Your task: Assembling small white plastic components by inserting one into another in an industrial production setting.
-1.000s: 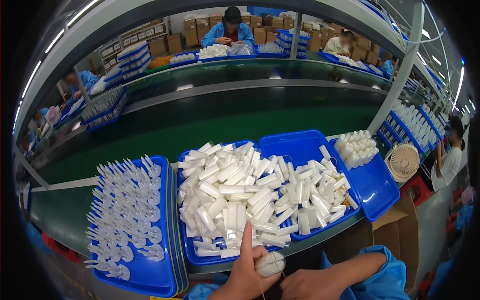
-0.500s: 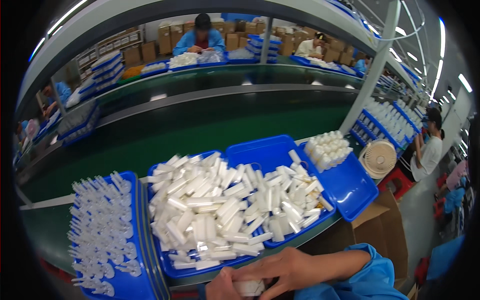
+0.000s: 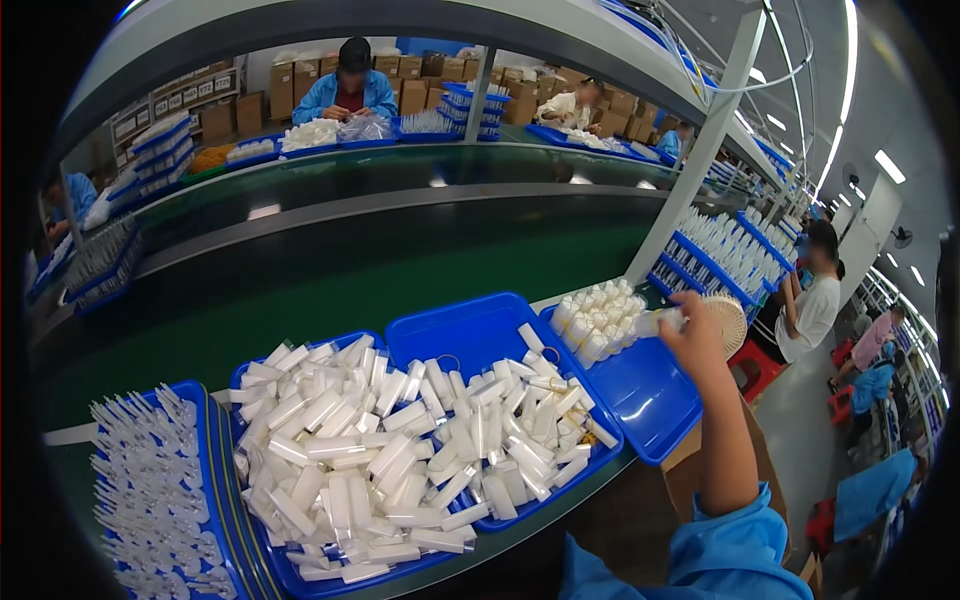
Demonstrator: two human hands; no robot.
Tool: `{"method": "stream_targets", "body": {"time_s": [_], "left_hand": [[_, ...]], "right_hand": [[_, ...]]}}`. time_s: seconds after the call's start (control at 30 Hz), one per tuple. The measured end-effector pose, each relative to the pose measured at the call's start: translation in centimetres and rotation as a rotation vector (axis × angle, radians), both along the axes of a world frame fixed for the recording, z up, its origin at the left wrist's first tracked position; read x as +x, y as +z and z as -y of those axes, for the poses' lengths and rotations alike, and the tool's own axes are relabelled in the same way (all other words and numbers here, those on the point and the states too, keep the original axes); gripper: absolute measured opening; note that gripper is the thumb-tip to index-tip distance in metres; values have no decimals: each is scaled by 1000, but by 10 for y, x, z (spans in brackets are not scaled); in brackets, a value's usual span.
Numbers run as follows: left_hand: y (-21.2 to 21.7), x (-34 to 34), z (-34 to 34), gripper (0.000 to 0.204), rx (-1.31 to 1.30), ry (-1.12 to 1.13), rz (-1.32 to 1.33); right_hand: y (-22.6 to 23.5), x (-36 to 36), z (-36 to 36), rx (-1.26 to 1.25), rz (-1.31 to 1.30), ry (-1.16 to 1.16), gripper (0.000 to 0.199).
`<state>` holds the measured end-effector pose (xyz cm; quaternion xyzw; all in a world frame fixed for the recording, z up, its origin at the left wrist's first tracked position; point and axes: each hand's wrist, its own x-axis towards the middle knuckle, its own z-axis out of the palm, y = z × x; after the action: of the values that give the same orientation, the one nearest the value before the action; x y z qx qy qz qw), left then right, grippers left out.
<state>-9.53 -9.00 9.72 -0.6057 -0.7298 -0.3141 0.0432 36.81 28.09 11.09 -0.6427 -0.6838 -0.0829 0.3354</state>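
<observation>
My right hand (image 3: 693, 335) reaches out over the blue tray (image 3: 650, 400) at the right. Its fingers are closed around a small white bottle-like piece (image 3: 655, 322), partly hidden by the hand. Just left of it, rows of similar white pieces (image 3: 597, 320) stand packed together at the tray's far end. Two blue trays nearer the middle carry a heap of flat white pieces in clear wrapping (image 3: 350, 450) and a second heap of the same (image 3: 510, 430). My left hand is out of view.
At the left, a blue tray holds upright clear-white stemmed parts (image 3: 155, 490). A green conveyor belt (image 3: 380, 260) runs behind the trays. An open cardboard box (image 3: 750, 450) stands below right, and a beige fan (image 3: 725, 325) sits beyond my hand. Co-workers sit across the belt and at the right.
My hands were together at the lower edge around a small white piece. My right hand has moved up and right to the tray; my left has left the view. The view has shifted right.
</observation>
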Motion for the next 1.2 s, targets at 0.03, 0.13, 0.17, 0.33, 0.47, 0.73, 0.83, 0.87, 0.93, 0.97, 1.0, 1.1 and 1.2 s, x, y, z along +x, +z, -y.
{"method": "stream_targets", "body": {"time_s": [0.03, 0.13, 0.17, 0.33, 0.47, 0.73, 0.83, 0.87, 0.93, 0.97, 1.0, 1.1, 1.2], "left_hand": [[7, -2, -1, 26, -123, 73, -59], [9, -8, -4, 29, -306, 184, -186], [8, -11, -5, 29, -347, 212, -223], [6, -28, -12, 32, -411, 317, -213], [11, -35, -11, 32, -478, 425, -333], [11, -40, -4, 28, -604, 529, -398], [11, -40, -1, 23, -433, 524, -348], [14, -36, -3, 21, -340, 519, -327], [17, -27, -5, 19, -117, 471, -375], [16, -21, -8, 19, -3, 444, -394], [16, -13, -12, 15, 156, 379, -458], [-10, 20, -25, 14, 707, 89, -101], [-42, 55, -26, 17, 655, -203, 521]], "right_hand": [[-6, 16, -23, 17, 38, -53, 35], [-23, 53, -72, -26, 133, -196, 34], [-33, 58, -87, -66, 160, -232, 33], [-68, 66, -123, -355, -172, -208, 30], [-90, 89, -141, -335, -191, -191, 30], [-47, -40, -70, -106, 73, 353, 29], [-45, -112, -42, -370, 127, 779, 34], [-51, -128, -37, -335, 235, 865, 33], [-59, -153, -31, -377, 406, 955, 32], [-61, -163, -29, -455, 469, 955, 32], [-62, -168, -28, -533, 532, 960, 32], [-72, -174, -39, -340, 587, 1014, 32], [-65, -183, -23, -211, 370, 934, 27]]}}
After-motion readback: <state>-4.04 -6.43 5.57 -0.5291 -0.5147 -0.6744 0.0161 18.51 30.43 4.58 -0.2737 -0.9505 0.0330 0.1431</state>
